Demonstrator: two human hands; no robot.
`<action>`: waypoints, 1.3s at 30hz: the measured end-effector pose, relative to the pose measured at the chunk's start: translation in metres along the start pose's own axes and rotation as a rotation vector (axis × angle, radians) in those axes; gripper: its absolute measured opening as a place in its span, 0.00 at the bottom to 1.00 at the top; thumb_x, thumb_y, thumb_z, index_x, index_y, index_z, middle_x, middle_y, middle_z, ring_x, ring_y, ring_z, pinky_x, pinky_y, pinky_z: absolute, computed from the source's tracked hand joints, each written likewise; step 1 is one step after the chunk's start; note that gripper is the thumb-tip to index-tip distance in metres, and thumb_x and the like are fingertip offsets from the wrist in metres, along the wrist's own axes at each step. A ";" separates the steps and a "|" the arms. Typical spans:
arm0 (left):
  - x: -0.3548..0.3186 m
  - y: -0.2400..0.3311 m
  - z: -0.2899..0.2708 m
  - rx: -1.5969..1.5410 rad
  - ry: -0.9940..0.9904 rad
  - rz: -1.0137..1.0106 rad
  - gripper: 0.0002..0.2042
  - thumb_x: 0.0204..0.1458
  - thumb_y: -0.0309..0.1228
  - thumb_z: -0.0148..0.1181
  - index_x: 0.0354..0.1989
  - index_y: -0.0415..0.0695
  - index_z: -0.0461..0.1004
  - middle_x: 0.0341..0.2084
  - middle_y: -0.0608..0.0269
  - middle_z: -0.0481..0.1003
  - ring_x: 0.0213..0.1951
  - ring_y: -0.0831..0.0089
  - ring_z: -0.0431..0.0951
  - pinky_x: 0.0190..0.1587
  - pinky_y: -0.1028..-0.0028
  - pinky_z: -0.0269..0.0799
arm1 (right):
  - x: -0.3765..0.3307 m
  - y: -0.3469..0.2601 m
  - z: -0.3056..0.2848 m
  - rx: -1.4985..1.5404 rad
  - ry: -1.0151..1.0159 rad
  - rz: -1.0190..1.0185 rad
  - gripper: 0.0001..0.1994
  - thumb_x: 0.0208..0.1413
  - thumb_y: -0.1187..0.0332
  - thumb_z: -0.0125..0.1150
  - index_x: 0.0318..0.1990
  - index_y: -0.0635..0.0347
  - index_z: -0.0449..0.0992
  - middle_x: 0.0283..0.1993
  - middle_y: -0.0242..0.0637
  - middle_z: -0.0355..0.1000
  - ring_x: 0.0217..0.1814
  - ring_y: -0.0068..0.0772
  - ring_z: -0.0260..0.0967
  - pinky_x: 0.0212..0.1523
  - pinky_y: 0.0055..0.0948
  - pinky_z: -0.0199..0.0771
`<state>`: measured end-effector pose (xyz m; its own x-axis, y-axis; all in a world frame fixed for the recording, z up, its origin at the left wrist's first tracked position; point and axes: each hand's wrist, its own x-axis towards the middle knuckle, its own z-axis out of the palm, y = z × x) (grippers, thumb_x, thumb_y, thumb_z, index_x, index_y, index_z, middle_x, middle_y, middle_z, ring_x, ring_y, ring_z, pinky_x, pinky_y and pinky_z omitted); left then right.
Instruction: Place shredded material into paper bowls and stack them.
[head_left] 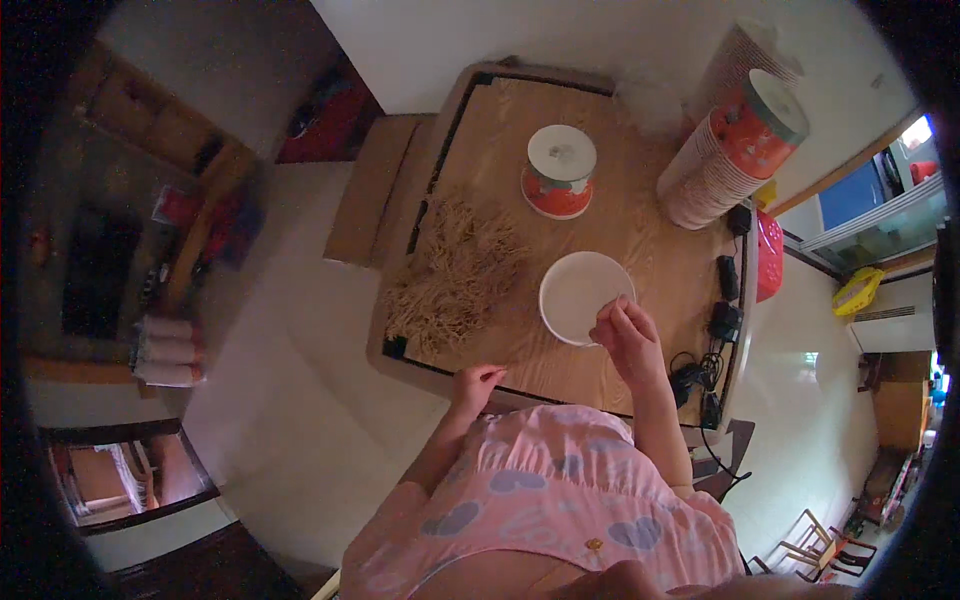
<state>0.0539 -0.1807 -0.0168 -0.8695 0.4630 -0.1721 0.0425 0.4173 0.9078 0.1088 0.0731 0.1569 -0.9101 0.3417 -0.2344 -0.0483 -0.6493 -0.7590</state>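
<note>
An open white paper bowl (573,300) stands on the wood-patterned table (500,120) in front of me. My right hand (634,340) is over its near right rim, thumb and fingers pinched together; whatever is between them is too small to make out. By the table's near edge, my left hand (476,388) has its fingertips pressed together, and I cannot see what they hold, if anything. Left of the bowl spreads a loose heap of thin, tan, dry-looking strands (460,275). Beyond the bowl, a red paper bowl (558,185) with a pale base sits upside down.
A tall leaning stack of paper bowls (715,165) occupies the table's far right, with another stack (745,60) behind it. Black power adapters and cables (722,320) line the right edge. A cardboard box (375,190) stands beyond the table's left side. A wall rises behind.
</note>
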 end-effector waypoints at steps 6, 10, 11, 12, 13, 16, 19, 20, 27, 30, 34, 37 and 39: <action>0.001 0.010 0.000 0.214 -0.255 -0.075 0.09 0.42 0.33 0.57 0.27 0.41 0.75 0.24 0.55 0.74 0.27 0.66 0.75 0.29 0.72 0.68 | -0.006 -0.015 0.001 -0.085 -0.021 -0.011 0.09 0.56 0.67 0.44 0.30 0.63 0.68 0.19 0.26 0.57 0.19 0.17 0.50 0.22 0.18 0.53; -0.008 0.015 0.005 0.179 -0.289 0.034 0.09 0.42 0.34 0.57 0.27 0.41 0.75 0.24 0.56 0.75 0.27 0.65 0.75 0.31 0.71 0.69 | -0.003 -0.026 0.009 -0.124 0.080 -0.039 0.08 0.56 0.69 0.43 0.29 0.62 0.67 0.17 0.24 0.54 0.18 0.15 0.48 0.20 0.17 0.48; -0.009 0.012 0.005 0.185 -0.315 0.022 0.09 0.41 0.33 0.57 0.26 0.41 0.75 0.24 0.56 0.75 0.28 0.65 0.75 0.32 0.71 0.69 | -0.002 -0.030 0.011 -0.122 0.084 -0.041 0.08 0.56 0.69 0.43 0.29 0.62 0.67 0.17 0.24 0.54 0.18 0.15 0.48 0.20 0.17 0.48; -0.010 0.008 0.006 0.192 -0.341 0.009 0.09 0.41 0.33 0.57 0.26 0.40 0.75 0.24 0.56 0.75 0.28 0.64 0.75 0.33 0.71 0.69 | 0.000 -0.034 0.013 -0.161 0.081 -0.086 0.09 0.56 0.69 0.43 0.29 0.63 0.67 0.17 0.23 0.53 0.18 0.15 0.47 0.20 0.17 0.48; -0.009 0.009 0.007 0.192 -0.348 0.012 0.09 0.41 0.33 0.57 0.26 0.40 0.75 0.24 0.56 0.75 0.28 0.64 0.75 0.33 0.71 0.69 | 0.000 -0.036 0.011 -0.202 0.081 -0.134 0.09 0.56 0.69 0.43 0.29 0.63 0.68 0.17 0.23 0.53 0.17 0.14 0.47 0.20 0.16 0.47; -0.007 0.000 0.009 0.290 -0.486 -0.124 0.10 0.41 0.32 0.57 0.31 0.41 0.74 0.28 0.57 0.75 0.31 0.64 0.75 0.34 0.71 0.69 | 0.003 -0.028 0.006 -0.337 0.077 -0.115 0.09 0.55 0.68 0.44 0.30 0.63 0.68 0.17 0.22 0.53 0.18 0.13 0.46 0.19 0.15 0.46; 0.008 -0.007 0.015 0.247 -0.402 0.073 0.13 0.41 0.30 0.57 0.37 0.42 0.71 0.29 0.59 0.73 0.30 0.68 0.73 0.33 0.72 0.68 | 0.002 -0.025 0.006 -0.384 0.018 -0.038 0.10 0.55 0.65 0.45 0.30 0.59 0.71 0.20 0.21 0.56 0.23 0.12 0.50 0.24 0.14 0.51; 0.027 0.020 0.017 0.256 -0.294 0.148 0.12 0.43 0.28 0.58 0.38 0.41 0.71 0.26 0.60 0.73 0.28 0.72 0.72 0.32 0.73 0.68 | 0.001 -0.026 0.005 -0.382 0.020 -0.035 0.10 0.55 0.65 0.45 0.30 0.59 0.71 0.20 0.21 0.56 0.23 0.12 0.50 0.24 0.14 0.51; 0.112 0.159 0.030 0.094 0.057 0.282 0.09 0.43 0.27 0.55 0.34 0.40 0.67 0.29 0.56 0.68 0.28 0.64 0.71 0.30 0.70 0.67 | -0.005 -0.030 0.006 -0.655 -0.030 0.029 0.09 0.54 0.66 0.47 0.31 0.60 0.72 0.22 0.22 0.61 0.25 0.12 0.53 0.25 0.15 0.54; 0.131 0.145 0.046 0.426 0.146 0.453 0.12 0.41 0.23 0.53 0.37 0.39 0.66 0.35 0.52 0.67 0.34 0.59 0.69 0.35 0.66 0.66 | -0.010 -0.022 -0.004 -0.779 -0.054 0.027 0.08 0.54 0.67 0.47 0.30 0.60 0.72 0.22 0.21 0.62 0.24 0.13 0.54 0.25 0.15 0.54; 0.124 0.100 0.059 0.221 -0.044 0.295 0.14 0.39 0.21 0.52 0.39 0.39 0.65 0.35 0.49 0.67 0.39 0.55 0.67 0.39 0.64 0.64 | -0.014 -0.020 -0.012 -0.852 -0.097 0.021 0.08 0.53 0.68 0.47 0.30 0.60 0.72 0.22 0.22 0.63 0.24 0.14 0.54 0.25 0.16 0.54; 0.095 0.083 0.064 0.159 0.039 0.334 0.16 0.38 0.19 0.50 0.40 0.39 0.66 0.33 0.49 0.68 0.37 0.55 0.68 0.39 0.64 0.65 | -0.012 -0.003 -0.023 -0.814 -0.087 -0.020 0.08 0.54 0.68 0.46 0.30 0.60 0.72 0.20 0.24 0.62 0.23 0.14 0.53 0.23 0.15 0.54; 0.072 0.089 0.061 0.103 0.045 0.296 0.15 0.40 0.21 0.52 0.40 0.38 0.67 0.31 0.52 0.68 0.35 0.62 0.70 0.38 0.68 0.65 | -0.011 0.001 -0.024 -0.741 -0.105 0.095 0.08 0.54 0.68 0.46 0.29 0.60 0.71 0.20 0.24 0.61 0.22 0.14 0.53 0.22 0.15 0.53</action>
<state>0.0247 -0.0625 0.0288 -0.8327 0.5421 0.1130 0.3447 0.3476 0.8720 0.1289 0.0854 0.1440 -0.9328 0.2165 -0.2880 0.2879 -0.0329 -0.9571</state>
